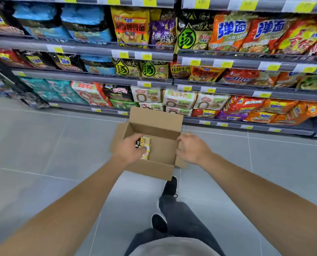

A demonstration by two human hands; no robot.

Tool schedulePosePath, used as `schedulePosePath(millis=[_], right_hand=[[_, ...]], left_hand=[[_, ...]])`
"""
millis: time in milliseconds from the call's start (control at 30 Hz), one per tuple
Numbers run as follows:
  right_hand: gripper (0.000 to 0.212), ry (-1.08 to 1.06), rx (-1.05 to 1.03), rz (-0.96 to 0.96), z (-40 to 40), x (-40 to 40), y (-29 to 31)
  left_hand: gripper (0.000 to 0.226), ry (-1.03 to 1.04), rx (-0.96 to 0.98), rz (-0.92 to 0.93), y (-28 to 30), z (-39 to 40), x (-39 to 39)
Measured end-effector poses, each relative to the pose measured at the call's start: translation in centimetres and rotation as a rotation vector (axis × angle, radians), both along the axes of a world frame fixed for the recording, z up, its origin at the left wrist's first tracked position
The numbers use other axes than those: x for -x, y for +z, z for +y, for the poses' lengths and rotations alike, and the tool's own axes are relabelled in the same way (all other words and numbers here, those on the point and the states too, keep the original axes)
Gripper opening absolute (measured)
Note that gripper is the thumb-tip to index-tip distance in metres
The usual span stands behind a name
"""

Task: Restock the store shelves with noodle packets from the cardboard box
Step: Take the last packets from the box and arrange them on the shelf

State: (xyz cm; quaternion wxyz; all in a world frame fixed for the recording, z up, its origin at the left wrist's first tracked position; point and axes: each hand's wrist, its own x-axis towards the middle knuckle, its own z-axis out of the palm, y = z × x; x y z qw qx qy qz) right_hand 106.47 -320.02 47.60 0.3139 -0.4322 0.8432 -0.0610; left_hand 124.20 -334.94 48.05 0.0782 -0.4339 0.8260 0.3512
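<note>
Gripping noodle packet [146, 147] inside cardboard box [161, 154], left hand [129, 151]

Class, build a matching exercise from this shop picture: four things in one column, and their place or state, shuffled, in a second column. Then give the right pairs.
Things:
1. left hand
2. right hand
3. cardboard box
4. black shoe

Places or states:
A. stands open on the floor before the shelves
B. on the grey floor tiles, just behind the box
C. holds a yellow noodle packet inside the box
D. fingers spread, at the box's right edge, holding nothing

Pairs: 1-C, 2-D, 3-A, 4-B
</note>
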Motion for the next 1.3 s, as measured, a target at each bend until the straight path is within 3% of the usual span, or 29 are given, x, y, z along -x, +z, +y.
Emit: schedulePosePath(millis=[267,667,1067,1133,1300], right_hand=[[0.044,0.001,-0.104,-0.176,-10.7,-0.2,-8.5],[0.046,-0.162,-0.310,-0.314,-20.7,3.4,-24.0],[0.057,-0.384,-0.344,-0.375,-25.8,2.0,-49.7],[0.056,-0.413,-0.364,-0.369,-26.9,2.1,-56.2],[0.055,-0.494,-0.314,-0.382,-29.1,2.9,-64.4]], left_hand=[[0.052,0.083,-0.097,-0.059,-6.0,-9.6,0.8],[0.048,0.115,-0.255,-0.275,-21.9,-21.1,4.4],[0.048,0.092,-0.406,-0.370,-49.2,-26.7,5.9],[0.052,0.138,-0.401,-0.400,-55.7,-27.9,6.7],[0.059,0.417,-0.395,-0.424,-64.3,-29.6,8.3]])
